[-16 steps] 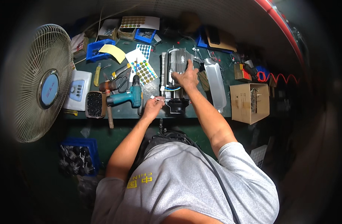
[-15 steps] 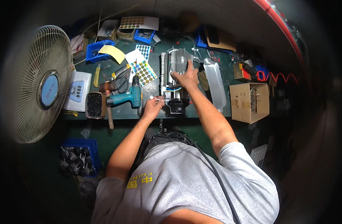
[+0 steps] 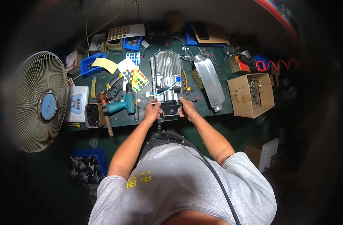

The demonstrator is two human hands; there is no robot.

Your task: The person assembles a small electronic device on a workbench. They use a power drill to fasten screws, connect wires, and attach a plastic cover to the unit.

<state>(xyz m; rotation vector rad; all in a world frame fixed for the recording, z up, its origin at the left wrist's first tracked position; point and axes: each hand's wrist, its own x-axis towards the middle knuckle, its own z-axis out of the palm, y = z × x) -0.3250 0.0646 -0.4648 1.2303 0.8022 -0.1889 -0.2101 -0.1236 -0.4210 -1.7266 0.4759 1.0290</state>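
A silver finned metal housing (image 3: 167,65) lies on the green bench straight ahead, with a black round part (image 3: 171,108) at its near end. My left hand (image 3: 152,113) closes on the near left corner, and my right hand (image 3: 188,109) on the near right corner. Some fingertips are hidden under or behind the housing. Blue and yellow wires (image 3: 164,90) cross its middle and end in a white connector (image 3: 147,94) on the left. Another small white plug (image 3: 139,100) sticks out beside my left fingers.
On the left are a teal power drill (image 3: 122,106), a hammer (image 3: 107,116), scissors (image 3: 118,92), a box of black screws (image 3: 92,114) and a fan (image 3: 44,103). A silver metal cover (image 3: 210,82) and an open cardboard box (image 3: 242,98) stand on the right. Sticker sheets (image 3: 136,79) lie behind the drill.
My right hand has left the fins and come back to the near right corner of the housing. My left hand stays at the near left corner. The whole view has shifted slightly.
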